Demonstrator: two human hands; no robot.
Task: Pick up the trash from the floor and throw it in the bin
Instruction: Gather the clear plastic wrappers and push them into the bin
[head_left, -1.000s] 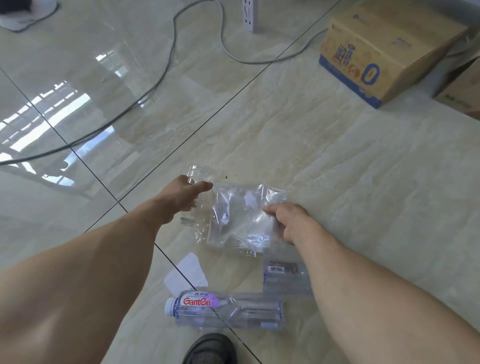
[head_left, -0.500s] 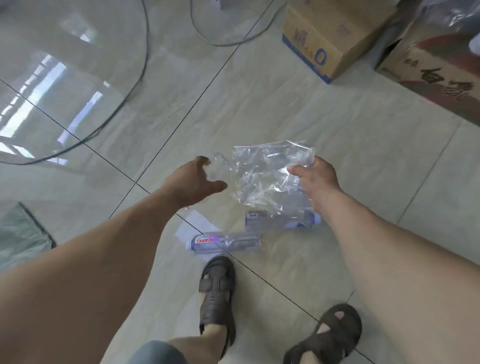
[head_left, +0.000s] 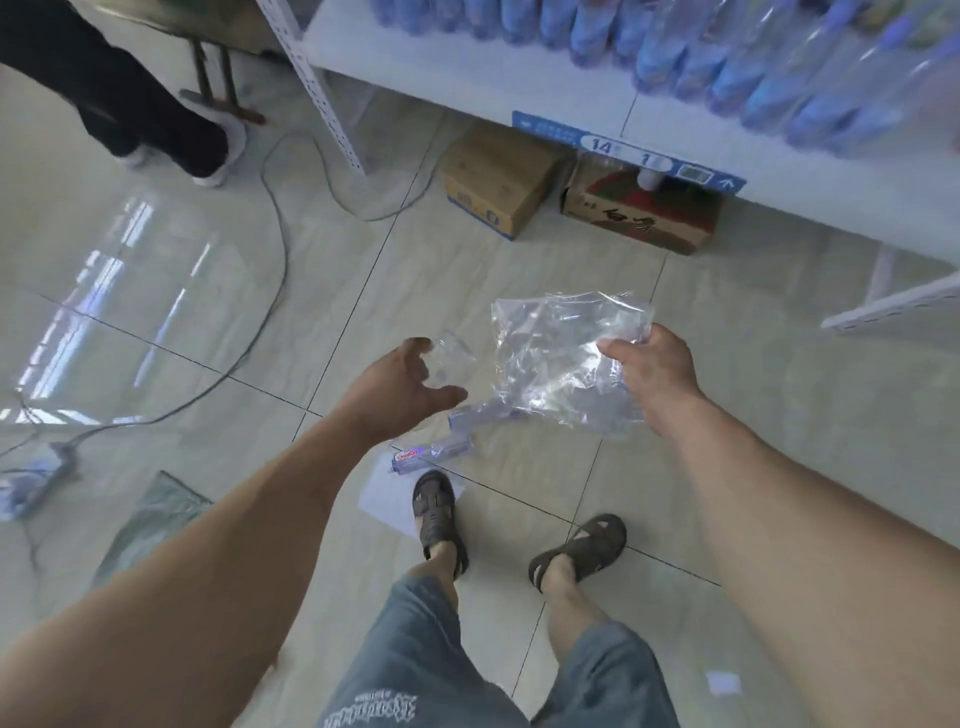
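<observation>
My right hand (head_left: 652, 371) is closed on the edge of a crumpled clear plastic bag (head_left: 558, 358), held above the floor. My left hand (head_left: 410, 382) curls around a small crushed clear plastic piece (head_left: 451, 358). Below the hands, two empty clear bottles lie on the tiles: a Ganten-labelled bottle (head_left: 431, 453) by my left sandal and a second bottle (head_left: 480, 415) just beyond it. A white paper sheet (head_left: 382, 496) lies under my left foot's side. No bin is in view.
Two cardboard boxes (head_left: 496, 182) (head_left: 641, 215) sit under a white shelf (head_left: 519, 88) stocked with bottles. A grey cable (head_left: 278, 244) loops across the floor to a power strip (head_left: 44, 475). Another person's legs (head_left: 130, 104) stand at the far left. A paper scrap (head_left: 723, 682) lies at lower right.
I have stood up: both hands rose from the floor with the plastic bag and the crushed piece, and the view lifted to show the shelf and my feet.
</observation>
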